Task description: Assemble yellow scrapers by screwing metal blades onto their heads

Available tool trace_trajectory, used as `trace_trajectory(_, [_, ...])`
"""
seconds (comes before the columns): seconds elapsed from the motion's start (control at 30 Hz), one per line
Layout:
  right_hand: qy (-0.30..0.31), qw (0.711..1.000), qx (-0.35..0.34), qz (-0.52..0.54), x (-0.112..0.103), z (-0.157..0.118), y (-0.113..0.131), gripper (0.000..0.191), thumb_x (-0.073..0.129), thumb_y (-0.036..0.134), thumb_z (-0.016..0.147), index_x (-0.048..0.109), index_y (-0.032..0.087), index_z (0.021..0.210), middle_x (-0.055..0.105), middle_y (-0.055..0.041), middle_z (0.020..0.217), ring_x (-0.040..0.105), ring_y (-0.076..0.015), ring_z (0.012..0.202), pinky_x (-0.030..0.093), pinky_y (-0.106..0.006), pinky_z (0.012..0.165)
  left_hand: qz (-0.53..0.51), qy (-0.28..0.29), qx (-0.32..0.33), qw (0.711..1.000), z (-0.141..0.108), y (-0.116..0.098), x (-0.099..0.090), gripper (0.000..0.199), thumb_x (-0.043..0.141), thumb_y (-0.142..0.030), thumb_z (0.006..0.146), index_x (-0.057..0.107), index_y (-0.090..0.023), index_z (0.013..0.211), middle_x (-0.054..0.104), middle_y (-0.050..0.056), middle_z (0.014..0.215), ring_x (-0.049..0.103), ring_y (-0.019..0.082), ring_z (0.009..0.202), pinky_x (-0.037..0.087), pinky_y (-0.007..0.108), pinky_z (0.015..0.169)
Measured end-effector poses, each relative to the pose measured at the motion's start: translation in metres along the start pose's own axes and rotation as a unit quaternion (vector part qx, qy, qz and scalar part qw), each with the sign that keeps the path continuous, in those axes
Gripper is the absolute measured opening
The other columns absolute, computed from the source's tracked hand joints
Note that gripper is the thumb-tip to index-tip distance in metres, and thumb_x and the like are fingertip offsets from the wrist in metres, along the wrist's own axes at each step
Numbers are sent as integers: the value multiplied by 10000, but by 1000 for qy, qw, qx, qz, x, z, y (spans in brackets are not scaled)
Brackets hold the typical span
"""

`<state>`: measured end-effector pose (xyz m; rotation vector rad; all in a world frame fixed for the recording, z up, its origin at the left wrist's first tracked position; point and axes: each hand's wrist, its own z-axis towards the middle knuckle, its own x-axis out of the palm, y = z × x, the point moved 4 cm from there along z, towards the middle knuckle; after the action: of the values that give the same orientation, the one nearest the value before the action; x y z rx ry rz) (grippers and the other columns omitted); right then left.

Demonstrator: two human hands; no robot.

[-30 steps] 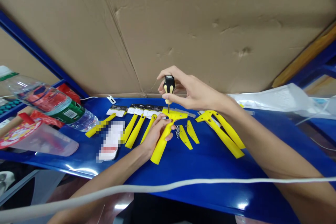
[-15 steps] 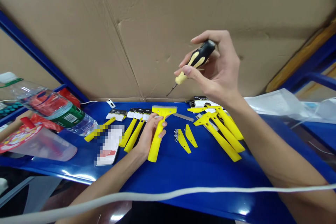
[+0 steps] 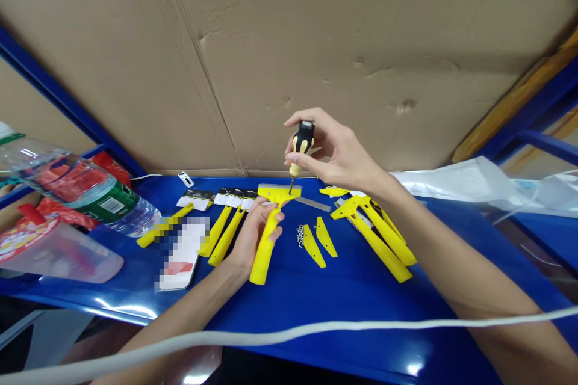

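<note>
My left hand (image 3: 251,230) is wrapped round the handle of a yellow scraper (image 3: 266,246), whose wide head with a thin blade points away from me. In my right hand (image 3: 332,147) is a screwdriver (image 3: 303,139) with a black and cream handle, held nearly upright. Its tip meets the right side of the scraper head, where a screw sat. To the right lie two yellow cover plates (image 3: 312,245) beside a small heap of screws (image 3: 300,236). A loose metal blade (image 3: 315,204) rests behind them.
More yellow scrapers (image 3: 371,239) lie at the right, others (image 3: 221,231) with card labels at the left. A phone (image 3: 183,255), a plastic cup (image 3: 67,252) and a water bottle (image 3: 90,183) occupy the left side. A white cable (image 3: 289,337) crosses the foreground. Cardboard (image 3: 271,60) stands behind the blue table.
My right hand has come down and left, bringing the screwdriver from above the table to the scraper head. The screwdriver has turned more upright. My left hand keeps holding the scraper.
</note>
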<state>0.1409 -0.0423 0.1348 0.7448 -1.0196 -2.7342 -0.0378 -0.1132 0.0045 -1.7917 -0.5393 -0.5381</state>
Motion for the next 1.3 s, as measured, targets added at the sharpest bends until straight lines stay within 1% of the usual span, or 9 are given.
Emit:
trace_trajectory(0.33, [20, 1000, 3, -12, 3, 0, 1, 445, 808, 416, 926, 577, 257, 1272, 746, -27, 1037, 731, -209, 878, 604, -360, 735, -16, -9, -3, 1000, -1, -1, 3, 445, 853, -194, 795, 476, -251, 1025, 655, -31, 917, 533, 42, 519, 355, 137, 382])
trace_trajectory(0.47, [9, 996, -28, -84, 2, 1, -2, 397, 859, 454, 885, 594, 265, 1113, 730, -19, 1001, 668, -202, 806, 562, -373, 719, -22, -8, 8, 1000, 1, 1, 2, 426, 849, -164, 783, 496, -243, 1006, 672, -17, 936, 592, 60, 588, 355, 128, 381])
trace_trajectory(0.57, [24, 991, -47, -120, 2, 0, 1, 404, 846, 404, 898, 582, 256, 1165, 714, -6, 955, 637, -192, 785, 539, -377, 741, -25, 3, 16, 1000, 4, 4, -2, 415, 850, -154, 784, 516, -241, 1013, 682, -8, 947, 623, 75, 635, 365, 127, 380])
trace_trajectory(0.7, [93, 991, -38, -86, 5, -2, 9, 382, 723, 279, 946, 572, 255, 1296, 677, -107, 1328, 682, -266, 1147, 581, -434, 915, -37, 9, 9, 999, 10, 8, -8, 365, 824, -145, 816, 535, -233, 1022, 707, 21, 998, 622, 67, 643, 385, 115, 396])
trace_trajectory(0.77, [104, 994, -14, -43, 6, -2, 9, 393, 688, 276, 963, 562, 269, 1334, 649, -113, 1408, 693, -270, 1192, 602, -429, 917, -44, 10, 7, 999, 11, 8, -10, 338, 802, -136, 839, 537, -230, 1027, 715, 37, 1035, 615, 59, 639, 391, 111, 403])
trace_trajectory(0.93, [59, 992, -18, -110, 3, 0, 5, 373, 782, 437, 950, 614, 240, 1218, 725, -35, 1011, 678, -208, 839, 565, -382, 761, -37, 9, 15, 999, 8, 4, -6, 345, 803, -124, 836, 530, -230, 1018, 701, 24, 1005, 624, 67, 642, 392, 120, 402])
trace_trajectory(1.07, [83, 991, -19, -105, 2, -1, 6, 463, 755, 370, 956, 572, 263, 1369, 721, -76, 1233, 689, -222, 944, 581, -379, 777, -22, -5, 7, 1000, 7, 3, -7, 363, 806, -146, 845, 503, -245, 1020, 678, -5, 928, 588, 67, 579, 377, 133, 398])
trace_trajectory(1.23, [75, 991, -9, -110, 1, -1, 2, 484, 798, 390, 919, 613, 254, 1344, 748, -38, 1017, 701, -232, 869, 610, -412, 802, -22, 10, 4, 1000, 8, 4, -10, 355, 797, -136, 860, 502, -245, 1026, 652, -18, 883, 573, 66, 568, 393, 140, 421])
trace_trajectory(1.3, [82, 991, -11, -109, 2, -1, 1, 514, 803, 391, 911, 600, 260, 1364, 749, -67, 1135, 709, -252, 952, 616, -417, 814, -23, 9, 6, 1000, 8, 5, -11, 349, 794, -116, 846, 520, -234, 1026, 671, -2, 930, 600, 74, 606, 391, 145, 419])
